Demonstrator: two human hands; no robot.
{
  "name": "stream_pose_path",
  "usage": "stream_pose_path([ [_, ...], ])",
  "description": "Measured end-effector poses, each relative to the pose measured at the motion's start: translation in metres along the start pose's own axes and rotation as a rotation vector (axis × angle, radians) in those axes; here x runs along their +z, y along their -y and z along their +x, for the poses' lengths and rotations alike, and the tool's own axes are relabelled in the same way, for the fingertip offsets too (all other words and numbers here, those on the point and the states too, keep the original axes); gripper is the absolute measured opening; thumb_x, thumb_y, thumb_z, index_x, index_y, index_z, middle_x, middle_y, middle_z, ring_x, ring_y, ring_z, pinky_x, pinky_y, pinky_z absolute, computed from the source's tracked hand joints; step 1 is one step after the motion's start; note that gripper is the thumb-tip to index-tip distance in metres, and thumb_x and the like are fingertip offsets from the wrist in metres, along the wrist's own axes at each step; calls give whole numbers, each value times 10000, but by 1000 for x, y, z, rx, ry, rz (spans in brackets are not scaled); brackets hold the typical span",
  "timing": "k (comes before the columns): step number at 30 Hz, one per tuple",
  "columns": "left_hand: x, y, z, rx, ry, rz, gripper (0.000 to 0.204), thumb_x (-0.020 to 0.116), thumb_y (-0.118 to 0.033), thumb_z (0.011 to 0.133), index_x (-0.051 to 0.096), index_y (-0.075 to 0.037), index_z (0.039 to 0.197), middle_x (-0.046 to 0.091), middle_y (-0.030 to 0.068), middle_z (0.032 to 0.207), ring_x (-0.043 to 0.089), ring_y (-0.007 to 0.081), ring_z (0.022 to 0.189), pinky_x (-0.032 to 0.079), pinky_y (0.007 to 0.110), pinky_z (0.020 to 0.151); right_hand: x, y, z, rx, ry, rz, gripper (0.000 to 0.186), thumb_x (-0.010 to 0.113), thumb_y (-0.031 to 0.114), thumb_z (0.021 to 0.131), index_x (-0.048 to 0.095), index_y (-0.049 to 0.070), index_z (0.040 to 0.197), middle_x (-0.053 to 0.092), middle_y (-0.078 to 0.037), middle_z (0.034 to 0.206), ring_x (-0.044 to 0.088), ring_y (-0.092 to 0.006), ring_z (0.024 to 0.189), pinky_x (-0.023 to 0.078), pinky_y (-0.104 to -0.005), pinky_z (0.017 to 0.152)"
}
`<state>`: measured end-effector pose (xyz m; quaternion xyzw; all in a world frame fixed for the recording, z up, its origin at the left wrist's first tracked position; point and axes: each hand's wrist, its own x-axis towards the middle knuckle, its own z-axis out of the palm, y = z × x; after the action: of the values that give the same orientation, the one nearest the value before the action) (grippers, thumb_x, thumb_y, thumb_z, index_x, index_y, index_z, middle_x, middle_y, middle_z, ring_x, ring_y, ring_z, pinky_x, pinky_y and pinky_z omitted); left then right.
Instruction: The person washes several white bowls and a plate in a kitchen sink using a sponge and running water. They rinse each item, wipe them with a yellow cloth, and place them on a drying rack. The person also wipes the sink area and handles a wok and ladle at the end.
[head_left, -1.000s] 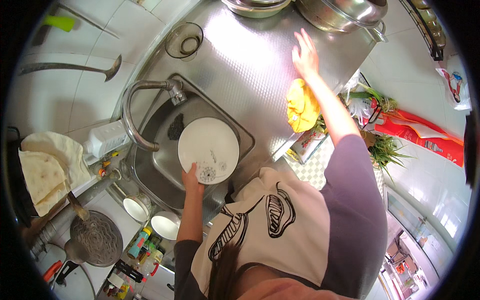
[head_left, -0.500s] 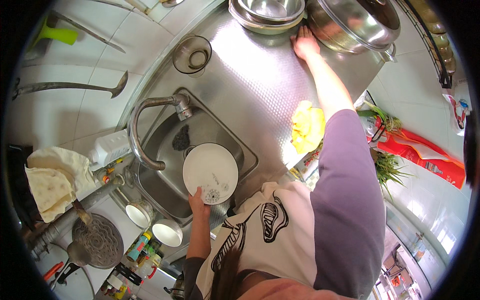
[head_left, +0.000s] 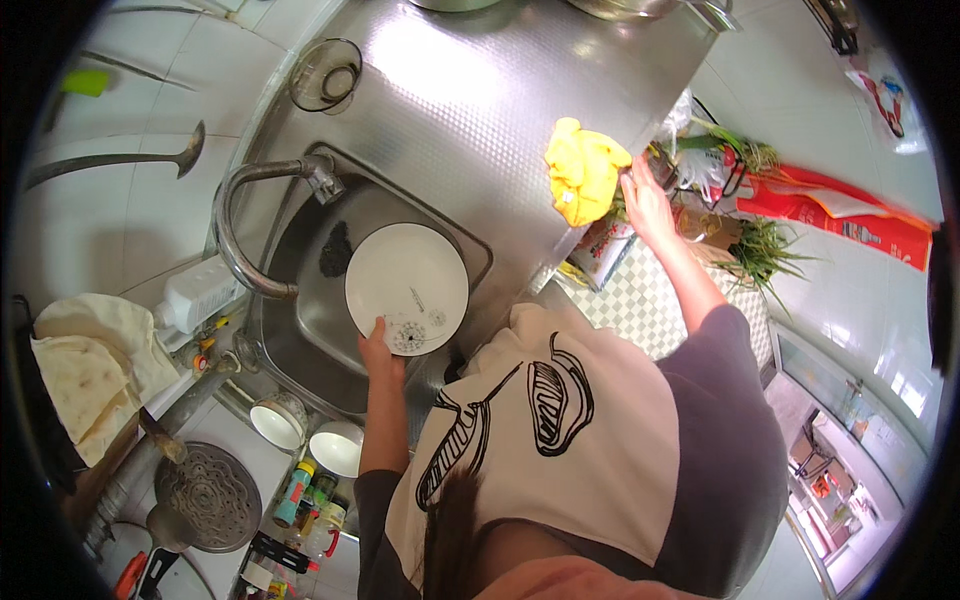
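Observation:
My left hand point(head_left: 377, 355) grips the rim of a white plate point(head_left: 405, 275) with a grey flower print, held face up over the steel sink point(head_left: 300, 345). Its thumb rests on the plate's upper face. Beside a crumpled yellow cloth point(head_left: 582, 172) at the counter's right edge is my right hand point(head_left: 648, 205), fingers stretched out and close together. The fingertips are at the cloth's side; whether they touch it I cannot tell. In the sink, partly beside the plate, lies a dark scrubbing pad point(head_left: 335, 250).
A curved faucet point(head_left: 222, 220) arches over the sink's left side. On the steel counter point(head_left: 450, 130) stands a clear glass bowl point(head_left: 325, 75). White bowls point(head_left: 338, 448) and a white bottle point(head_left: 200, 292) flank the sink. Green plants point(head_left: 765, 250) and a red package point(head_left: 840, 215) are at the right.
My right hand has come back from the pots at the counter's far end to the yellow cloth. My left hand keeps the plate over the sink. The view has shifted.

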<state>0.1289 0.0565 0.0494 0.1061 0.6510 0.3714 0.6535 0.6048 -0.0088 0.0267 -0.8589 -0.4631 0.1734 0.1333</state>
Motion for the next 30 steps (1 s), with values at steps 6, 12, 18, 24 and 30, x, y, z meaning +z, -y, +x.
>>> stream_pose_path([
  [6,-5,2,2,32,60,32,411,456,-6,896,366,22,1296,501,181,1224,557,316,1054,500,437,852,46,-32,-74,228,-47,415,380,493,37,820,569,49,1191,670,-140,987,648,-228,937,491,-309,830],
  [12,-17,3,4,59,122,22,407,457,2,892,370,30,1289,503,187,1217,560,312,1049,498,434,849,50,-23,-75,323,-160,365,405,603,60,744,621,127,1143,689,-102,906,663,-197,855,500,-308,776],
  [18,-29,10,7,51,126,1,423,449,6,895,353,16,1307,488,189,1236,545,315,1075,495,434,858,19,12,-69,342,-159,197,401,650,121,705,631,131,1106,635,-63,946,611,-217,804,468,-348,785],
  [24,-12,6,-6,2,37,18,437,426,7,903,333,-4,1329,473,192,1257,538,331,1086,494,441,864,35,66,-27,-167,-325,-103,475,582,284,799,523,146,1250,385,-211,1327,328,-362,1252,215,-490,1051],
  [30,-33,14,5,-81,-84,-63,450,458,-9,878,345,10,1313,483,200,1234,532,348,1087,481,484,869,66,91,52,-98,-216,-220,591,448,466,874,273,312,1417,138,-216,1482,91,-405,1369,61,-573,1080],
])
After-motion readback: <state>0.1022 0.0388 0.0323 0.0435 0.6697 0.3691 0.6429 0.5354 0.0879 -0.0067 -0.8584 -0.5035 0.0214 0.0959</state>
